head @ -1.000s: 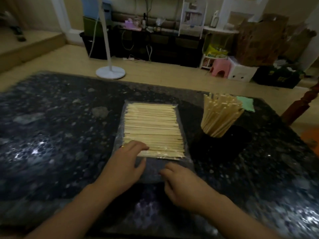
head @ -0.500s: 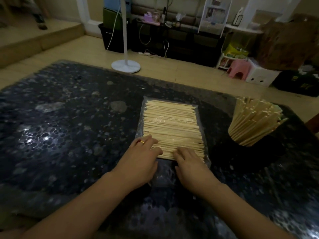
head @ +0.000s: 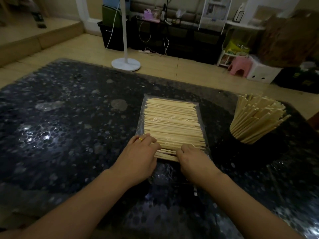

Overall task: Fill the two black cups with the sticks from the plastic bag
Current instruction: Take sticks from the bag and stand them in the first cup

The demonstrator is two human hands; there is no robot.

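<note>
hands closed onto sticks (dark speckled table).

Both hands fwd, fingers curled

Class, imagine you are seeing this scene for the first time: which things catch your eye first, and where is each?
The pale sticks lie flat in a plastic bag mid-table. The left hand and right hand grip its near end. At right, a black cup bristles with sticks on the dark table.

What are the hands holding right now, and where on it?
Both the left hand and right hand grip the near end of the plastic bag of sticks; whether they pinch plastic or sticks cannot be told.
</note>
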